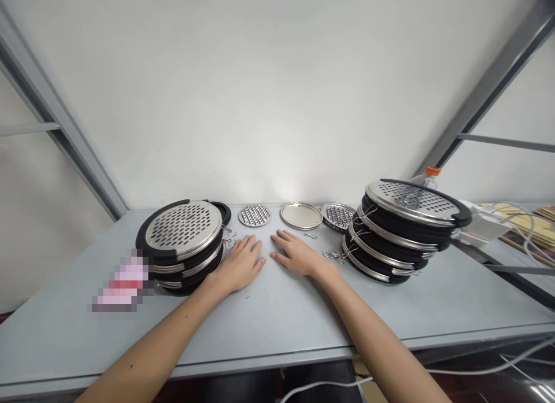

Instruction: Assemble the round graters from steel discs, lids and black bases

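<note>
Head view: left hand (243, 259) and right hand (301, 254) are resting fingers spread, empty, wire clip (310, 236) lying nearer right, toward desk (277, 328) back edge, long axis roughly along it.

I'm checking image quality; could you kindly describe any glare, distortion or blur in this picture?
All in the head view: soft glare brightens the wall; the left post slants, likely lens stretch; pixelation obscures a pink item; left hand and right hand look fairly sharp.
</note>
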The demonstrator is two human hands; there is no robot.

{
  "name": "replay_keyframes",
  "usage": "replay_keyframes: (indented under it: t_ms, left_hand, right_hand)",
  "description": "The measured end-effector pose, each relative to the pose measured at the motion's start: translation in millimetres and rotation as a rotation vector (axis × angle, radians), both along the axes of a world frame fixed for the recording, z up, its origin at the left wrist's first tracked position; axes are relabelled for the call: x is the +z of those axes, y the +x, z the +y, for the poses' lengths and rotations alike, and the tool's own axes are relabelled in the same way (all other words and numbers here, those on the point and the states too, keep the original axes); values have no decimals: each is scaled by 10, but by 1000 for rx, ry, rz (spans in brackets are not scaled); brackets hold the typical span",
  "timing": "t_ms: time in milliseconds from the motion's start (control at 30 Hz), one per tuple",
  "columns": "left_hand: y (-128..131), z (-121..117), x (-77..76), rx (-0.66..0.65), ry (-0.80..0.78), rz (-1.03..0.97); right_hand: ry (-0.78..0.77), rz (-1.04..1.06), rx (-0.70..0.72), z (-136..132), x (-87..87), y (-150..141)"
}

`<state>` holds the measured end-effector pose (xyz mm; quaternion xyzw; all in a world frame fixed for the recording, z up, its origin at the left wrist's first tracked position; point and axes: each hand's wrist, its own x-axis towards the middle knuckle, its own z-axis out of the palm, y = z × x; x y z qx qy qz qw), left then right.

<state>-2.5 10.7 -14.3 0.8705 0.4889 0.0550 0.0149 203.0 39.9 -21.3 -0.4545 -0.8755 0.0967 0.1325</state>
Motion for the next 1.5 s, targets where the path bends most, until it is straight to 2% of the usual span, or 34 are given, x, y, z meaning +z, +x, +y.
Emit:
replay_keyframes:
  t_ms: [267, 533, 733, 1000, 1500]
  left_hand:
    - [-13, 5, -19, -1, 1, -26]
    - [-1, -14, -3, 1, 4, 1]
    - [1, -14, 5, 10, -7, 5]
    - [-1, -9, 11, 14, -35, -15]
    - [-9, -11, -4, 10, -30, -58]
  right_hand:
    - [92, 117, 2, 33, 20, -5]
    - [257, 183, -323, 174, 35, 77]
    - [200, 82, -481, 252, -11, 212]
    - [198, 100, -518, 246, 14, 245]
    - [286, 156, -457, 267, 2, 295]
